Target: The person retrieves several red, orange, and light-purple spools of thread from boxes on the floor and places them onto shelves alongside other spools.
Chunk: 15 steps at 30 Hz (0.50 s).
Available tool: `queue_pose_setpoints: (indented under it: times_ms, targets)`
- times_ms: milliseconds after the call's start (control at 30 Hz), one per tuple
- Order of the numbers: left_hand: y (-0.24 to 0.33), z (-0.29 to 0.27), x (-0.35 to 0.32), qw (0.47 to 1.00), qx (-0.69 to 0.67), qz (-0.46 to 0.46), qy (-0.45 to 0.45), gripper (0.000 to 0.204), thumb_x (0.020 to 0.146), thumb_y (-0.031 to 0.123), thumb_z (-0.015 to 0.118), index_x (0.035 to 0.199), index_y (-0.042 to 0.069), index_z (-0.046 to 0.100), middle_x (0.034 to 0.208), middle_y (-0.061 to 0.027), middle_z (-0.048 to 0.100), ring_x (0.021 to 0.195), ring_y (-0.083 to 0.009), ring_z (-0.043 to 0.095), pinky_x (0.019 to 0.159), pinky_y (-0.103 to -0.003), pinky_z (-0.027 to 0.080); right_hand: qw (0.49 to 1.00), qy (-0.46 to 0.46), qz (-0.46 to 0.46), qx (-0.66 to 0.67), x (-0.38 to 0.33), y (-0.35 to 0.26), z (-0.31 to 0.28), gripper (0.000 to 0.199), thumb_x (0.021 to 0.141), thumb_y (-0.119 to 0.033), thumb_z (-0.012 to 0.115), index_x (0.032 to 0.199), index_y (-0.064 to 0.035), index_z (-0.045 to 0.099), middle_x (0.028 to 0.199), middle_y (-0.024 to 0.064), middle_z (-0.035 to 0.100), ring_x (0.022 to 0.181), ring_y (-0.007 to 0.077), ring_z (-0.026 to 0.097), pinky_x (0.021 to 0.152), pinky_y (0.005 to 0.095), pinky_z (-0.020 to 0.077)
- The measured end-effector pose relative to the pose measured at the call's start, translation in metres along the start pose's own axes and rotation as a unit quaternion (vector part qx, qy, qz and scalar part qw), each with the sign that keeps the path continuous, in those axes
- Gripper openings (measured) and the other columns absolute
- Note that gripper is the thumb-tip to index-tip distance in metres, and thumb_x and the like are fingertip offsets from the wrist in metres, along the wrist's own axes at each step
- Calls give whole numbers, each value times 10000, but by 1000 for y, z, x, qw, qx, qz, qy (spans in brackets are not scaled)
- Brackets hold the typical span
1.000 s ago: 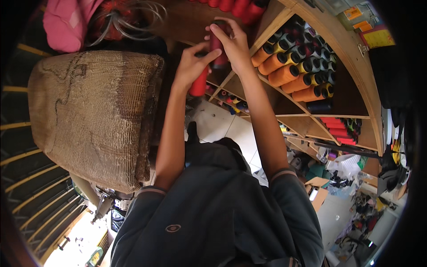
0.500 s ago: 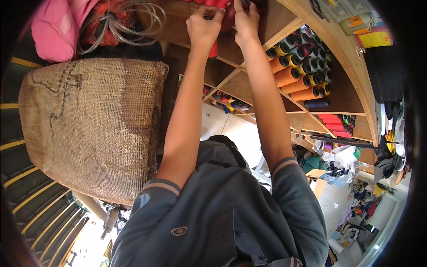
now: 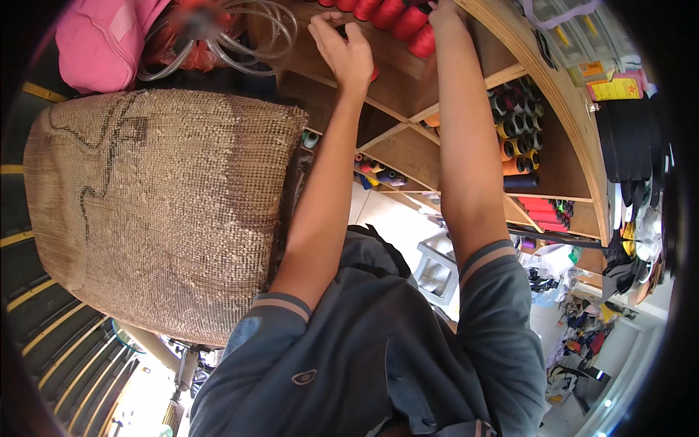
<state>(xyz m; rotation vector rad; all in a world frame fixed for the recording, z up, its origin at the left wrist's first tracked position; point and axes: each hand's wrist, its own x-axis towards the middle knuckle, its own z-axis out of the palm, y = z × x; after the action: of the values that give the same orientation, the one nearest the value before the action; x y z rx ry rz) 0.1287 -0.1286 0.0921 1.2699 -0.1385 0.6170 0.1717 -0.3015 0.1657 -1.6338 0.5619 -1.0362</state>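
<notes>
My left hand [image 3: 344, 52] is raised at the top middle, its fingers curled round a spool of red thread [image 3: 375, 73]. The spool's dark end shows between thumb and fingers; the palm hides most of the rest. My right hand [image 3: 446, 13] reaches to the top edge, beside a row of red thread spools [image 3: 409, 23] in a wooden shelf compartment. Its fingers are mostly cut off by the edge of the picture, so their grip is hidden.
The wooden shelf [image 3: 539, 84] has a curved edge and holds orange, yellow and dark spools [image 3: 518, 138]. At left stands a padded chair back [image 3: 160, 211] in woven brown cloth. Behind it lie a pink bag [image 3: 105, 47] and coiled clear tubing [image 3: 280, 44].
My right hand has moved away from my left, to the right and up along the red spools. My left hand stays with its spool, its fingers slightly more spread. The view has shifted.
</notes>
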Motion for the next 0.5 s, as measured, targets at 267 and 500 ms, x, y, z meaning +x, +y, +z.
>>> queue_pose_setpoints:
  times_ms: [267,500]
  targets:
    - [1,5,-3,999,-14,-29,18,184,929,144,524,965,-21,450,1002,-181,431,939,-344,468,863,-428,360,998,-4,-19,-54,22,13,2,435,907,-393,531,1160,-51,439,1111,173,522,895,248,564,814,368,432]
    - [-1,2,-5,999,-7,-34,7,207,924,166,548,979,-16,465,1011,-174,427,940,-338,476,865,-411,376,996,-16,-30,-87,28,20,9,372,909,-376,517,1078,-50,462,1037,159,537,842,244,564,777,369,433]
